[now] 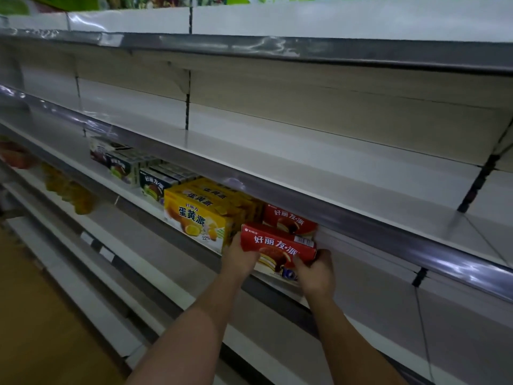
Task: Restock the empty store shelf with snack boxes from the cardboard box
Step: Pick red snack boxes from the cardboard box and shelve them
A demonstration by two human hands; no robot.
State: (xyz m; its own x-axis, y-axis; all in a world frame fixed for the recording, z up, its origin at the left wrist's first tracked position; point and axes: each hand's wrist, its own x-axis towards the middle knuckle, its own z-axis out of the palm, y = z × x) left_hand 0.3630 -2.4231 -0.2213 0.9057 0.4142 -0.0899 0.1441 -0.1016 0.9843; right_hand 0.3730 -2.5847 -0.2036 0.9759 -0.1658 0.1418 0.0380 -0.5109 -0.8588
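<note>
- Both forearms reach up from the bottom of the view toward the middle shelf (361,276), and the cardboard box is not in sight.
- Left hand (241,255) curls around the lower left corner of a red snack box (277,247), fingers pressed to its face and underside.
- Right hand (316,269) clamps the lower right corner of the same box, thumb on the front, the other fingers hidden behind it.
- That box is held with its front face toward the camera, its bottom edge just above the shelf lip, so it seems to be going in rather than resting yet.
- Just behind it stands a second red box (290,219), partly tucked under the rail of the shelf above (277,187).
- To the left, touching or nearly so, sit the yellow boxes (200,212), then dark boxes (151,186) further along the row.
- To finish this step well, I judge the box should slide straight back, kept level, until it meets the red one behind.
- Keep its left side snug to the yellow stack and the printed face flush with the neighbouring fronts.
- Watch the overhead rail: tilting the top edge up could catch it.
</note>
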